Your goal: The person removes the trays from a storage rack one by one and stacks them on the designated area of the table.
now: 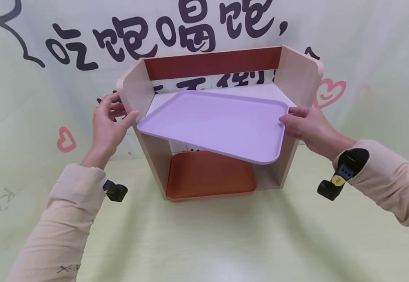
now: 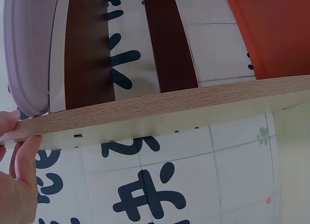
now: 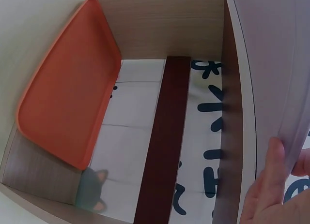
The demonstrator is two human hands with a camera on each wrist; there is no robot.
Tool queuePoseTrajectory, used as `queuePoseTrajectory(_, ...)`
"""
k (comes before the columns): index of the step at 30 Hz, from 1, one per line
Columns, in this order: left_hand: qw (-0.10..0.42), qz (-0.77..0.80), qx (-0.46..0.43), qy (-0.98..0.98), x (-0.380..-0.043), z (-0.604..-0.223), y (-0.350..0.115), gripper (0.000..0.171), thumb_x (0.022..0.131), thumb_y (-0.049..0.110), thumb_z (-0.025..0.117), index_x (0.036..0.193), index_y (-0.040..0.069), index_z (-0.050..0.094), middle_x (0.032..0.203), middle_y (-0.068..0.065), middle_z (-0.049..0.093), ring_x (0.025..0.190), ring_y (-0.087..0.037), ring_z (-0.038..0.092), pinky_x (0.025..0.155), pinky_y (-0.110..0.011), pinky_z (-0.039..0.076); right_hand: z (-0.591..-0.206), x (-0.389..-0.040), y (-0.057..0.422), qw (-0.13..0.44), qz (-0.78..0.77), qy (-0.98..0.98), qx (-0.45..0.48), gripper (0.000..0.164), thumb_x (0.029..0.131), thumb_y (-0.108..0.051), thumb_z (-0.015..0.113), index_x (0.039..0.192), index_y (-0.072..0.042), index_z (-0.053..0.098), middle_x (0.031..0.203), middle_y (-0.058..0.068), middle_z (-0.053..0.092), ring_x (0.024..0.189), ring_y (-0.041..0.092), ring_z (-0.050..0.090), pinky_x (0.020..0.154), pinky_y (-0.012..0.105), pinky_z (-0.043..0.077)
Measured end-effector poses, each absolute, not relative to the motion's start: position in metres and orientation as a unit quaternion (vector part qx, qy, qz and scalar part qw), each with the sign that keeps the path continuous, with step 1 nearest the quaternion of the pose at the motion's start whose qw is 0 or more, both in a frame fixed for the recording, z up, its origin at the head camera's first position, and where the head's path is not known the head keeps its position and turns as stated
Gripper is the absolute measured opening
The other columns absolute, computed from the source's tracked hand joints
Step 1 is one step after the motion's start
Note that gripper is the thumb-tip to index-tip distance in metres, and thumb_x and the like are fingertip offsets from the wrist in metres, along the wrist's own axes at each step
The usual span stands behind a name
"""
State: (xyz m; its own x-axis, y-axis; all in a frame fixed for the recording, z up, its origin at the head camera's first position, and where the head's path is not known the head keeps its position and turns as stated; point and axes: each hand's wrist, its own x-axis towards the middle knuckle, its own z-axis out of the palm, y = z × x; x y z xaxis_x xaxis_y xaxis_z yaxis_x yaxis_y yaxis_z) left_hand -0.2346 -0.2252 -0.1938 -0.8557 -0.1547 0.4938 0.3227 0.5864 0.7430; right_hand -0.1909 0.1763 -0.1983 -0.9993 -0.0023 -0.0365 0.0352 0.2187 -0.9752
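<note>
A lilac tray (image 1: 218,125) lies slantwise over the white upper board (image 1: 165,100) of a small wooden shelf (image 1: 297,78), its near right corner jutting past the front. My right hand (image 1: 308,127) pinches the tray's right rim, thumb on top; the right wrist view shows fingers (image 3: 273,171) against the tray's underside. With my left hand (image 1: 109,125) I hold the shelf's left side panel (image 1: 135,88), the thumb at its front edge near the tray's left corner. In the left wrist view, fingers (image 2: 28,158) and thumb lie on opposite sides of that panel.
An orange tray (image 1: 211,174) sits in the shelf's lower compartment, towards its left side. A dark red back strip (image 1: 211,62) joins the side panels at the top. Behind hangs a white cloth (image 1: 66,23) with black lettering and pink hearts. The shelf stands on a pale table (image 1: 204,239).
</note>
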Motion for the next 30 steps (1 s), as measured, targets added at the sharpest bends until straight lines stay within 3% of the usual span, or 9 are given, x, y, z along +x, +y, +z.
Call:
queuePoseTrajectory(5, 0.266, -0.451, -0.051, -0.851, -0.235, -0.194, -0.225, 0.056, 0.079, 0.031, 0.064, 0.130, 0.022, 0.042, 0.114, -0.010, 0.051, 0.100, -0.020, 0.053, 0.083, -0.031, 0.047, -0.200, -0.192, 0.174, 0.050, -0.653, 0.755, 0.020, 0.077, 0.086, -0.029, 0.057, 0.142, -0.009, 0.009, 0.133, 0.012, 0.028, 0.108, 0.022, 0.047, 0.085, 0.026, 0.044)
queuePoseTrajectory(9, 0.266, -0.450, -0.052, -0.851, -0.236, -0.193, -0.225, 0.057, 0.079, 0.031, 0.064, 0.130, 0.022, 0.042, 0.114, -0.009, 0.051, 0.101, -0.019, 0.053, 0.083, -0.031, 0.047, -0.202, -0.192, 0.172, 0.066, -0.676, 0.734, 0.019, 0.078, 0.086, -0.026, 0.057, 0.142, -0.013, 0.004, 0.134, 0.011, 0.026, 0.107, 0.022, 0.047, 0.082, 0.023, 0.046)
queuePoseTrajectory(23, 0.266, -0.449, -0.053, -0.851, -0.236, -0.193, -0.226, 0.056, 0.080, 0.031, 0.064, 0.130, 0.021, 0.042, 0.114, -0.010, 0.051, 0.101, -0.020, 0.053, 0.083, -0.032, 0.047, -0.206, -0.186, 0.174, 0.057, -0.771, 0.632, 0.054, 0.080, 0.081, -0.022, 0.064, 0.142, -0.027, 0.013, 0.133, 0.004, 0.028, 0.102, 0.015, 0.050, 0.074, 0.013, 0.045)
queuePoseTrajectory(30, 0.265, -0.449, -0.062, -0.851, -0.237, -0.194, -0.228, 0.056, 0.080, 0.029, 0.064, 0.130, 0.020, 0.042, 0.114, -0.010, 0.051, 0.100, -0.019, 0.053, 0.082, -0.032, 0.047, -0.209, -0.184, 0.181, 0.051, -0.799, 0.596, 0.054, 0.080, 0.080, -0.019, 0.066, 0.142, -0.028, 0.016, 0.134, 0.003, 0.027, 0.103, 0.014, 0.048, 0.080, 0.020, 0.046)
